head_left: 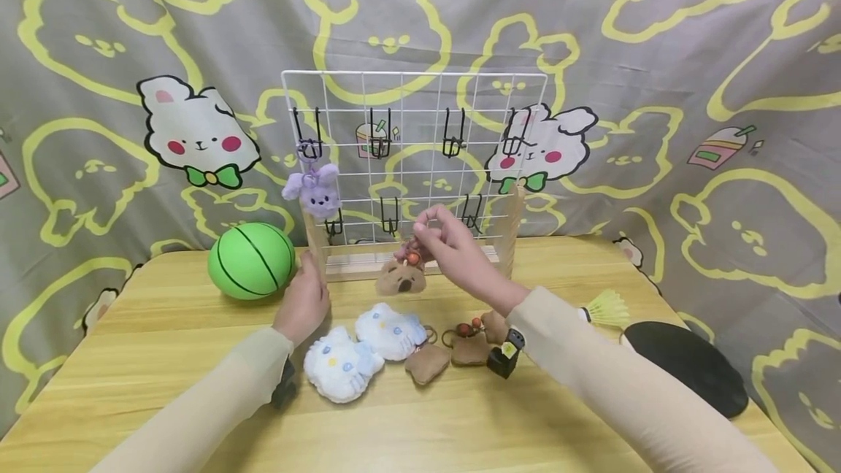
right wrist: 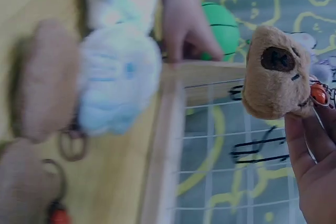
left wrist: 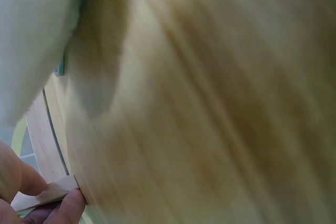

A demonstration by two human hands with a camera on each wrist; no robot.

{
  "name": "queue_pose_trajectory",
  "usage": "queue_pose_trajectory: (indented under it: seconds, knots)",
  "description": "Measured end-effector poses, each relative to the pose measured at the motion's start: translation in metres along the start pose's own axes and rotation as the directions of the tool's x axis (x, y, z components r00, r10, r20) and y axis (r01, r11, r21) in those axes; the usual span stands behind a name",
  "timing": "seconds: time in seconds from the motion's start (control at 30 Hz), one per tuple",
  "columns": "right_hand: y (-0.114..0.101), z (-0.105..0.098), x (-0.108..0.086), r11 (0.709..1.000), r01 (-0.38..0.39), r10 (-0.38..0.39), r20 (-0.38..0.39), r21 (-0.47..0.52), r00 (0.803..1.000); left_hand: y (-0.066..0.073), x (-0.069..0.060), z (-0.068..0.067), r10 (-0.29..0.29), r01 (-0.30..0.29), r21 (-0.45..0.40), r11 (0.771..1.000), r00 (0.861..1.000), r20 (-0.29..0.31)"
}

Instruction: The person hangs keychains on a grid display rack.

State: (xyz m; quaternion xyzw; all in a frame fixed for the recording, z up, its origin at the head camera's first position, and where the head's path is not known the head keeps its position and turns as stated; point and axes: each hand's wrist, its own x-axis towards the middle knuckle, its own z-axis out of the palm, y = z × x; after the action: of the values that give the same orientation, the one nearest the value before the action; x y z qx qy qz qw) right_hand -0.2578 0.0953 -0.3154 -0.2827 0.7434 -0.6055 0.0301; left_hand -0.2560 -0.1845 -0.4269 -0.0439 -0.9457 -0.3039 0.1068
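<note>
A brown plush keychain [head_left: 401, 278] with an orange bead hangs from the right hand [head_left: 453, 250], whose fingers pinch its ring in front of the white wire rack [head_left: 402, 174]. In the right wrist view the plush [right wrist: 275, 74] is beside the fingers. The left hand [head_left: 304, 301] grips the wooden foot at the rack's left end; in the left wrist view thumb and fingers [left wrist: 71, 205] pinch that wood. A purple plush [head_left: 317, 192] hangs on the upper left hook. Black hooks line the rack in two rows.
Two white plush toys [head_left: 338, 365] and brown plush keychains [head_left: 427, 363] lie on the wooden table [head_left: 368, 436]. A green ball [head_left: 252, 261] stands left of the rack. At the right are a yellow shuttlecock [head_left: 607, 309] and a black oval object [head_left: 686, 367].
</note>
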Motion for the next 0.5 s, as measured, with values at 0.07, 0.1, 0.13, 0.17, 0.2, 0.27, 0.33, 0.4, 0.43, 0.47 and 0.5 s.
queue_pose_trajectory:
  seconds: [0.07, 0.1, 0.13, 0.17, 0.2, 0.27, 0.33, 0.4, 0.43, 0.47, 0.5]
  knots:
    - [-0.01, -0.001, 0.006, 1.0, 0.008, -0.008, -0.023, 0.007, 1.0, 0.0, 0.0, 0.001, 0.004, -0.004, -0.002, 1.0, 1.0, -0.003]
    - [-0.014, -0.001, 0.008, 1.0, 0.014, -0.014, -0.033, 0.007, 0.999, 0.0, -0.001, 0.001, 0.009, -0.009, -0.004, 1.0, 1.0, -0.005]
    - [-0.018, -0.002, 0.012, 1.0, 0.021, -0.021, -0.042, 0.005, 0.999, 0.0, -0.001, 0.002, 0.014, -0.014, -0.007, 1.0, 1.0, -0.009]
    - [-0.021, -0.003, 0.015, 1.0, 0.03, -0.03, -0.05, 0.007, 0.998, 0.0, 0.0, 0.002, 0.017, -0.017, -0.009, 1.0, 1.0, -0.011]
    - [-0.025, -0.004, 0.019, 0.999, 0.04, -0.039, -0.059, 0.007, 0.997, 0.0, -0.001, 0.002, 0.021, -0.021, -0.01, 1.0, 1.0, -0.013]
    - [-0.031, -0.005, 0.026, 0.998, 0.065, -0.065, -0.075, -0.002, 0.995, 0.001, -0.001, 0.002, 0.024, -0.024, -0.011, 1.0, 1.0, -0.014]
    - [-0.037, -0.005, 0.033, 0.996, 0.09, -0.092, -0.096, -0.017, 0.991, 0.001, 0.0, 0.002, 0.023, -0.023, -0.008, 1.0, 1.0, -0.012]
    - [-0.043, -0.004, 0.041, 0.994, 0.104, -0.105, -0.122, -0.015, 0.987, 0.001, -0.001, 0.001, 0.021, -0.021, -0.009, 1.0, 1.0, -0.009]
    - [-0.046, -0.003, 0.044, 0.994, 0.108, -0.11, -0.134, -0.017, 0.985, 0.001, -0.001, 0.001, 0.019, -0.019, -0.009, 1.0, 1.0, -0.008]
    - [-0.049, -0.002, 0.048, 0.994, 0.111, -0.112, -0.145, -0.011, 0.983, 0.001, -0.001, 0.001, 0.017, -0.018, -0.007, 1.0, 1.0, -0.009]
    - [-0.052, 0.0, 0.052, 0.994, 0.112, -0.112, -0.157, -0.009, 0.981, 0.001, -0.001, 0.0, 0.016, -0.016, -0.005, 1.0, 1.0, -0.01]
